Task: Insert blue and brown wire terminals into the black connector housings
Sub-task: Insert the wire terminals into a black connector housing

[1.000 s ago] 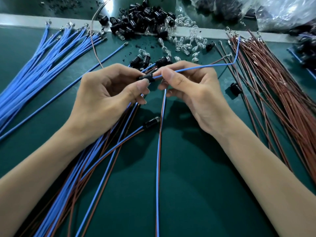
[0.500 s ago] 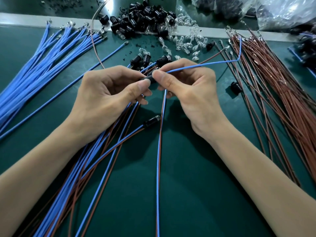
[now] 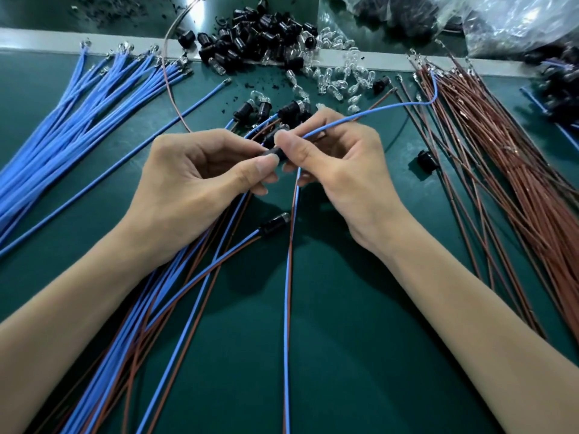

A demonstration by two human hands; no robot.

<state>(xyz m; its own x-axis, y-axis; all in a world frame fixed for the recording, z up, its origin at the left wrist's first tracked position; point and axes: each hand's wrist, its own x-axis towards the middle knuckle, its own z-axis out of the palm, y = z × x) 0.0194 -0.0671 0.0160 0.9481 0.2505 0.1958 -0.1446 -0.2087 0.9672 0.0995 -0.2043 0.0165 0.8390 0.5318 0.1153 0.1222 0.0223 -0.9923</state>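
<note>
My left hand (image 3: 194,183) pinches a small black connector housing (image 3: 275,151) between thumb and fingers at the middle of the green mat. My right hand (image 3: 341,164) pinches a blue wire (image 3: 376,109) right at the housing; the wire arcs off to the right over the brown bundle. The wire's terminal is hidden between my fingertips. A blue and brown wire pair (image 3: 289,261) hangs down from under my right hand toward me.
Loose blue wires (image 3: 62,126) fan out at left, brown wires (image 3: 517,183) at right. A pile of black housings (image 3: 260,36) and clear bulbs (image 3: 341,76) lies at the back. Finished assemblies (image 3: 175,292) run toward me; a single housing (image 3: 427,161) lies right.
My right hand has slid left along the blue wire until its thumb meets the housing. The hands have drawn closer together; the left hand barely moved.
</note>
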